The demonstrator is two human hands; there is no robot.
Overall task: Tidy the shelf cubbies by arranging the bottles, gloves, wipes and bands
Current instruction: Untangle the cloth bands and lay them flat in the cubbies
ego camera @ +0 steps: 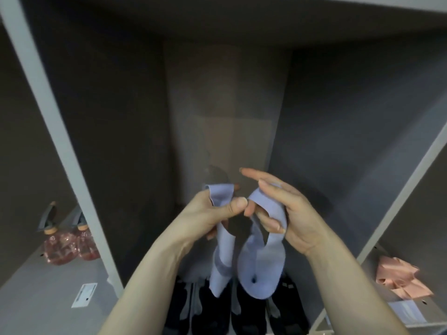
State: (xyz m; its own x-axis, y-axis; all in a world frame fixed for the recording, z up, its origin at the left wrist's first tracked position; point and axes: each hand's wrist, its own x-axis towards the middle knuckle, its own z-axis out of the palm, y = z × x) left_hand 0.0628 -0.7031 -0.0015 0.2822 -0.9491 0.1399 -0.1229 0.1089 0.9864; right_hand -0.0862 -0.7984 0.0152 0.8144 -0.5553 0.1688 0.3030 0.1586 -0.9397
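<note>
Both hands work a lilac band (260, 267) in mid-air in front of the middle cubby. The left hand (210, 213) has its grip pressed together on one end of the band, thumb clamped over the strip against the fingers, with a short tab standing up above the pinch and a loose tail hanging straight below it. The right hand (287, 213) is partly spread: two fingers are hooked through a loop of the band while the forefinger and the rest reach out flat above it, so the hold there is by wrapping rather than by squeezing. Below the right grip the band widens into a folded loop that hangs just above the dark gloves (242, 310) lined up on the shelf floor. Out to the left of both grips, in the next cubby, stand two pink bottles (70, 243); out to the right, in the other cubby, lie pink bands (401, 276). The likely trouble is the loose hold on the right: if the hooked fingers straighten, the loop may slide off and the fold come undone. The hanging tail under the left grip could also twist, or drag across the gloves and disturb their row.
</note>
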